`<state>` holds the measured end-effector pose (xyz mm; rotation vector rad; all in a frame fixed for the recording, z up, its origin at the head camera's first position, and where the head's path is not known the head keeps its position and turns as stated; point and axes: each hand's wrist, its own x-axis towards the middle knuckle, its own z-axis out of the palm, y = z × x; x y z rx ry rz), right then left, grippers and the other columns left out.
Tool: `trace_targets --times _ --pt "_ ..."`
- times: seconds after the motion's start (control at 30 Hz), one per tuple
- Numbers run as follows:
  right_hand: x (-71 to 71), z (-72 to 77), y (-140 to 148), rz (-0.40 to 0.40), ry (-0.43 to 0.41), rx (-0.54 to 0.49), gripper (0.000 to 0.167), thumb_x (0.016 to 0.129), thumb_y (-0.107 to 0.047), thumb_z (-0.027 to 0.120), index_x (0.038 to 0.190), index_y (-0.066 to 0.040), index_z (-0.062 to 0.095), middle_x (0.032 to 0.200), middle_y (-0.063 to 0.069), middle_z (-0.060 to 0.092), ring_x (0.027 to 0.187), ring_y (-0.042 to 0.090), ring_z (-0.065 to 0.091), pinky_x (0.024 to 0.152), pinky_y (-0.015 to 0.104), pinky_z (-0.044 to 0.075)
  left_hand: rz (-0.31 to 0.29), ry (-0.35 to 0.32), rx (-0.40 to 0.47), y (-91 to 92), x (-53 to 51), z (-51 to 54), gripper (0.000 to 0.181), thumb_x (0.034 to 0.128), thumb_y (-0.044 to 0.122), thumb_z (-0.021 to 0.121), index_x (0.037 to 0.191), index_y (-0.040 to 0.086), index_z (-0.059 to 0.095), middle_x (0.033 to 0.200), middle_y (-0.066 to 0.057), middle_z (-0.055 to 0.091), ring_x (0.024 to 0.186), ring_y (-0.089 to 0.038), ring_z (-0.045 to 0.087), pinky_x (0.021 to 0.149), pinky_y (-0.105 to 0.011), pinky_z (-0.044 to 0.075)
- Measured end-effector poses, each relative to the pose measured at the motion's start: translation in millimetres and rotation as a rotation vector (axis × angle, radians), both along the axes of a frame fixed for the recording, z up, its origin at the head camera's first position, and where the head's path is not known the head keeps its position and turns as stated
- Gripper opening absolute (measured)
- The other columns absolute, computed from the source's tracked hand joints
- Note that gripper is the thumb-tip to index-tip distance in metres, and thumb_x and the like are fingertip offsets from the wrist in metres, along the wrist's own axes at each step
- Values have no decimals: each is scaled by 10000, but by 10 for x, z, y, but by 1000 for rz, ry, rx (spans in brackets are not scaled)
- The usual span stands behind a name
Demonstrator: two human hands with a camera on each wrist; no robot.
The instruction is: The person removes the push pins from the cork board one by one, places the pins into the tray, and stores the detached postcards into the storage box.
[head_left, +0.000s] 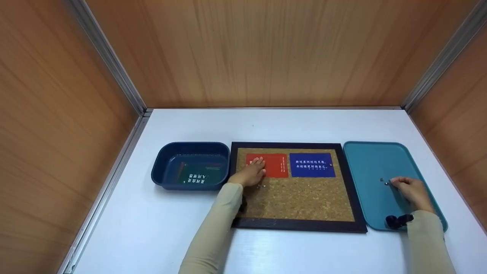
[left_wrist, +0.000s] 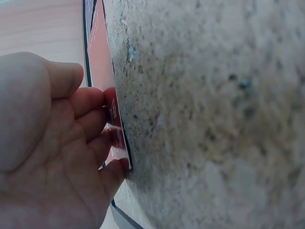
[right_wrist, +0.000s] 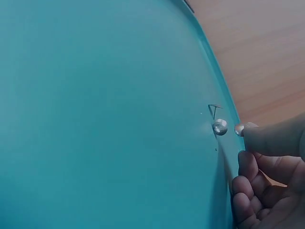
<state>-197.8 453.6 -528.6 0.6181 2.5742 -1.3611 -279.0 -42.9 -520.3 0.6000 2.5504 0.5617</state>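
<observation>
A red card (head_left: 277,167) lies on the framed cork board (head_left: 300,201), at its upper left. My left hand (head_left: 250,173) presses the card's left part with its fingertips, which also show against the red card (left_wrist: 102,57) in the left wrist view. Beside it on the cork is a blue card (head_left: 312,164) with white writing and a tack near its right edge. Over the teal tray (head_left: 365,160), my right hand (head_left: 412,190) pinches a silver thumbtack (right_wrist: 239,130) at its thumb tip. Another silver thumbtack (right_wrist: 220,127) lies on the tray close by.
Left of the board stands a dark blue basin (head_left: 159,173) with a dark green card (head_left: 199,173) inside. Small tacks (head_left: 261,186) sit on the cork below the red card. Wooden panels (head_left: 274,53) enclose the white table (head_left: 190,125) at the back and sides.
</observation>
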Motion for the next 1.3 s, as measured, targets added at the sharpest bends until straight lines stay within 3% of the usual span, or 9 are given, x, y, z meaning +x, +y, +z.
trace_targets --times 0.4,0.63,0.9,1.3 --pt "-17 -27 -11 34 11 65 506 972 -408 489 1154 59 560 1123 153 523 988 259 437 807 340 394 -3 3 -5 -1 -1 -10 522 1070 283 232 1536 55 167 1623 -88 77 1507 -230 29 1230 -417 92" --pt "-14 -59 -13 50 30 81 525 972 -397 492 1166 88 553 1178 210 509 1015 277 441 832 357 398 -14 10 -19 6 9 -6 520 1071 281 233 1534 54 164 1621 -88 75 1506 -234 31 1227 -434 102" --pt "-6 -79 -20 31 56 74 493 962 -354 523 1160 96 566 1232 274 498 1088 335 444 928 488 393 -14 7 -29 11 4 -8 518 1070 277 241 1532 51 175 1620 -91 83 1506 -237 39 1226 -447 102" --pt "5 -76 -14 -6 50 81 461 969 -340 508 1165 72 576 1161 181 545 1045 278 466 860 382 410 -13 4 -27 1 2 -10 522 1071 285 229 1535 56 164 1622 -90 73 1506 -233 33 1226 -444 100"
